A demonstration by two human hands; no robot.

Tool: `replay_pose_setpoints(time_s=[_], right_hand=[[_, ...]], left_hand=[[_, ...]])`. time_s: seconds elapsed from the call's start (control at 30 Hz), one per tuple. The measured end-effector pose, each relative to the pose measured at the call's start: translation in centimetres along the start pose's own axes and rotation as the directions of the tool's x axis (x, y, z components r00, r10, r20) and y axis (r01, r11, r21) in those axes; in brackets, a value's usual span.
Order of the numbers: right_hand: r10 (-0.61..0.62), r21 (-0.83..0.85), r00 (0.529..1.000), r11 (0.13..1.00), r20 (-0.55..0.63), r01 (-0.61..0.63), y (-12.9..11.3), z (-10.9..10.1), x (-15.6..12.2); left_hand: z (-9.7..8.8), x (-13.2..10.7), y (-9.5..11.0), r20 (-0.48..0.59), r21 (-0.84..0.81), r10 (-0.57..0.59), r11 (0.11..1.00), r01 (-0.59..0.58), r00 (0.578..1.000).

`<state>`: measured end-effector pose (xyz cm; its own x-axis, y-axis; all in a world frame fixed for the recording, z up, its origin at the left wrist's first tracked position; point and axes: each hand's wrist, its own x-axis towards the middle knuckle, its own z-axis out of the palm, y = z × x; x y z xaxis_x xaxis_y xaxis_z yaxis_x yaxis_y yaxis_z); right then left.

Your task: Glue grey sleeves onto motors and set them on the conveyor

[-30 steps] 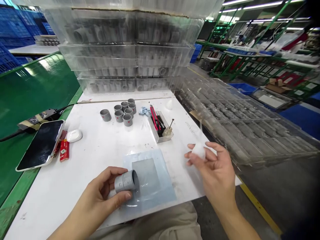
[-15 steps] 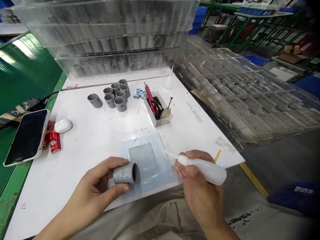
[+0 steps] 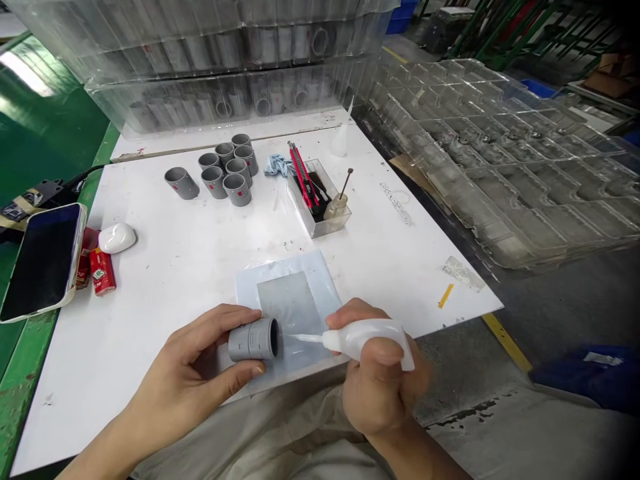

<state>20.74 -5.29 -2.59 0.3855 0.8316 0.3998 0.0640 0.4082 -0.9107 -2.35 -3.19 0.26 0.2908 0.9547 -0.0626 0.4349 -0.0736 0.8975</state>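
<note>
Has eight loose rings (image 3: 239, 195) beyond left fingers (image 3: 219, 321), half-curled around one sleeve (image 3: 249, 341). Wraps right fingers (image 3: 356, 309) snugly around one squeeze bottle (image 3: 366, 335).

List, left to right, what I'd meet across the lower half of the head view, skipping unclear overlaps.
Phone, red pack, gray ring in the left hand, white bottle in the right hand, yellow strip, yellow floor line, blue item.

Phone (image 3: 43, 260), scrn dark, at L edge of tabletop (image 3: 165, 267). Red pkt (image 3: 103, 273) and wht rounded case (image 3: 117, 238) just beside. Red-blk cutter (image 3: 303, 175) in sm. clr box (image 3: 327, 228); crumpled lt-blue wipe (image 3: 276, 165) adj. Clr compartmented trays (image 3: 525, 173) R of tabletop.
</note>
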Motion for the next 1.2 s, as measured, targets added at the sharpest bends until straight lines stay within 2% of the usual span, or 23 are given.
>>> replay_pose_setpoints(time_s=[0.13,0.23,0.37,0.67,0.83,0.97,1.2], right_hand=[[0.024,0.000,0.999,1.000,0.032,-0.024,-0.12,0.17,0.13],[0.046,0.026,0.999,0.999,0.029,-0.046,-0.18,0.13,0.19],[0.071,0.048,0.997,0.996,0.017,-0.072,-0.12,0.10,0.13],[0.105,0.047,0.994,0.993,0.018,-0.105,0.13,0.07,-0.02],[0.112,0.110,0.994,0.988,-0.017,-0.110,-0.23,0.05,0.42],[0.115,0.137,0.991,0.985,-0.072,-0.104,-0.59,0.18,0.84],[0.083,0.062,0.995,0.995,-0.063,-0.079,-0.13,0.38,0.46]], left_hand=[[-0.28,0.01,-0.19,0.057,0.025,-0.001,1.000,0.000,0.998],[-0.29,-0.04,-0.20,0.029,-0.001,-0.002,1.000,0.002,1.000],[-0.27,-0.02,-0.22,0.059,0.009,0.018,1.000,-0.018,0.998],[-0.40,-0.03,-0.26,0.053,0.045,0.027,0.999,-0.029,0.998],[-0.62,0.03,-0.54,0.080,0.100,0.074,0.992,-0.082,0.994],[-0.42,0.02,-0.77,0.041,0.030,0.083,0.996,-0.084,0.996],[-0.29,-0.06,-1.00,0.050,0.019,0.085,0.996,-0.086,0.995]])
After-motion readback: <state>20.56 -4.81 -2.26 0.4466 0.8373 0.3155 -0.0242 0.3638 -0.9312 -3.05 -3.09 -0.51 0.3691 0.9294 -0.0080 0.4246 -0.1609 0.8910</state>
